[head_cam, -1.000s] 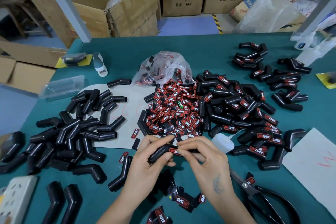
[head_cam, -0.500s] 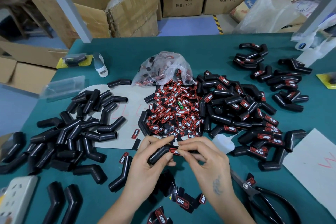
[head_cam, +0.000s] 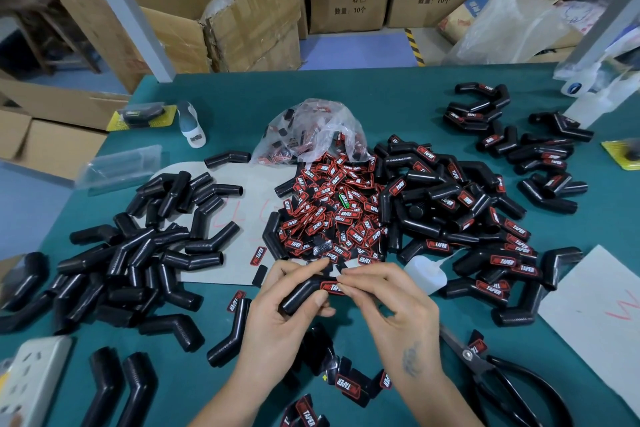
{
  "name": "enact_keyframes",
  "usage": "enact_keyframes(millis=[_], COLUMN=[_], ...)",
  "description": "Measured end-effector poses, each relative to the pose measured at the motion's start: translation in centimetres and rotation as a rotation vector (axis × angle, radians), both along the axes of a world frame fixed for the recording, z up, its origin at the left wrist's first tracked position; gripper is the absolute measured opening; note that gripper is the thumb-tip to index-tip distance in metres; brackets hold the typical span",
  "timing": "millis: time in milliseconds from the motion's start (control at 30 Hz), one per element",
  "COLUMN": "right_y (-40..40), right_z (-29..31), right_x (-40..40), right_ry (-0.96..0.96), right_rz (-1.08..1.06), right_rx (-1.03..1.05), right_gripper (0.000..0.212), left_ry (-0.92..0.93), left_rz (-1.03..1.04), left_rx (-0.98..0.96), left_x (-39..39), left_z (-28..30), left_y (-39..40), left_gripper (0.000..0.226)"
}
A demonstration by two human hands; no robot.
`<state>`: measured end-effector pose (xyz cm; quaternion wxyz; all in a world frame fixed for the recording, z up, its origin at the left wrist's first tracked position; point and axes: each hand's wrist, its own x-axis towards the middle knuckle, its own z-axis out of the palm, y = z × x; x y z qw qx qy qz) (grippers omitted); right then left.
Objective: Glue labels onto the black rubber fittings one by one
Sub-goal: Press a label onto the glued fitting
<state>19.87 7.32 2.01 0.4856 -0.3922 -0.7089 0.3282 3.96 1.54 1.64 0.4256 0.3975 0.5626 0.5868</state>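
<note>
My left hand (head_cam: pixel 277 315) grips a bent black rubber fitting (head_cam: pixel 300 295) just above the green table near its front edge. A red and black label (head_cam: pixel 330 287) lies on the fitting's right arm, and my right hand (head_cam: pixel 391 302) pinches that arm with fingertips on the label. Behind the hands lies a heap of loose labels (head_cam: pixel 332 215) spilling from a clear bag (head_cam: pixel 311 132). Unlabelled fittings (head_cam: pixel 138 253) are piled at the left. Labelled fittings (head_cam: pixel 467 218) are piled at the right.
A small white glue bottle (head_cam: pixel 426 276) lies just right of my hands. Black scissors (head_cam: pixel 502 378) rest at the front right, white paper (head_cam: pixel 595 319) at the right edge, a power strip (head_cam: pixel 27 381) at the front left. Cardboard boxes (head_cam: pixel 242 10) stand beyond the table.
Both hands have stayed in place on the fitting and label, with only a slight shift of the fingers.
</note>
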Motion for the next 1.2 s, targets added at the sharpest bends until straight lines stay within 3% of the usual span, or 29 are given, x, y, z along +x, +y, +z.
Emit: enact_keyframes(millis=[267,500,667,967,1200], right_y=[-0.25,-0.56,-0.34,-0.30,-0.19], right_z=[-0.01,0.53,0.85,0.68,0.69], right_x=[-0.01,-0.11,-0.20,-0.43,-0.35], right_ry=[0.059,0.173,0.222,0.351,0.339], right_rz=[0.017,0.024,0.091,0.134,0.132], right_rx=[-0.058,-0.421,-0.607,-0.670,-0.647], right_gripper=[0.034,0.033,0.045,0.044,0.045], left_ry=[-0.023,-0.061,-0.047,-0.070,-0.090], left_rz=[0.059,0.099,0.095,0.064,0.054], left_rx=[0.012,0.018,0.039,0.048,0.052], left_x=[-0.16,-0.29,-0.02,0.32,0.21], left_z=[0.09,0.05,0.10,-0.07,-0.19], left_y=[0.03,0.01,-0.12,-0.28,-0.23], left_gripper=[0.038,0.034,0.036,0.037,0.036])
